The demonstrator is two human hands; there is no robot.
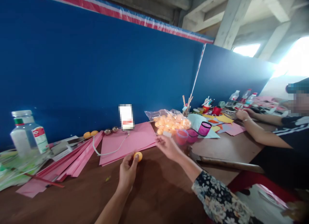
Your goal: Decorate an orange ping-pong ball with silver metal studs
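Note:
My left hand (pixel 129 171) pinches an orange ping-pong ball (pixel 138 156) between thumb and fingers, just above the brown table. My right hand (pixel 167 147) reaches in from the right, its fingers bent together beside the clear plastic bag (pixel 151 114) of orange balls (pixel 166 122). A small whitish patch shows at its fingers; whether the hand grips it I cannot tell. Behind both hands lie pink paper sheets (pixel 127 142). A pink-orange cup (pixel 181 136) and a magenta cup (pixel 192 135) stand right of the bag.
A hammer-like tool with a long wooden handle (pixel 229 163) lies at right. Another person's hands (pixel 242 114) work farther along the table. Folded pink strips (pixel 79 158), two loose orange balls (pixel 90 134) and a clear jar (pixel 23 134) are at left. A phone (pixel 126 117) leans against the blue partition (pixel 96 66).

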